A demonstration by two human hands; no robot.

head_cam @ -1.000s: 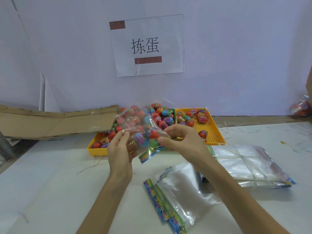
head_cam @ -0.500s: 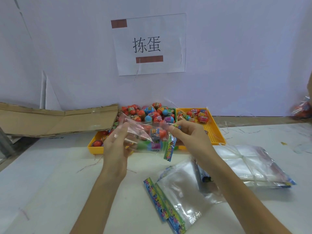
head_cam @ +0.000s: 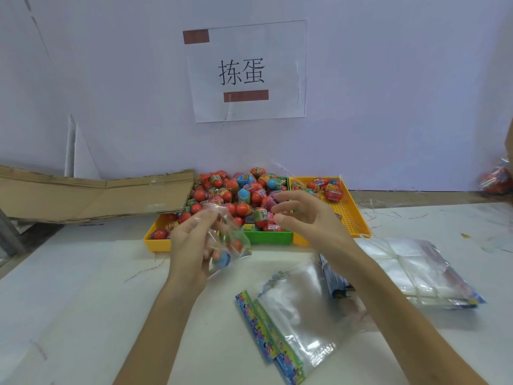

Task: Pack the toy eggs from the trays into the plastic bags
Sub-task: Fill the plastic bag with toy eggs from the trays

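My left hand (head_cam: 191, 243) grips a clear plastic bag (head_cam: 229, 243) with several toy eggs inside, a blue one at the bottom; the bag hangs blurred in front of the trays. My right hand (head_cam: 302, 218) hovers beside it with relaxed fingers, holding nothing. Behind them a heap of red and blue toy eggs (head_cam: 238, 193) fills a green tray (head_cam: 273, 237) and a yellow tray (head_cam: 156, 243). A second yellow tray (head_cam: 347, 215) on the right holds a few eggs. Empty bags (head_cam: 299, 309) with colourful headers lie in front of me.
A tied stack of empty bags (head_cam: 413, 270) lies at the right. Flattened cardboard (head_cam: 91, 195) leans at the back left. A paper sign (head_cam: 247, 70) hangs on the white wall. A filled bag (head_cam: 497, 179) shows at the far right edge.
My right hand has let go of the filled bag and opened. The bag has swung down and now hangs from my left hand alone.
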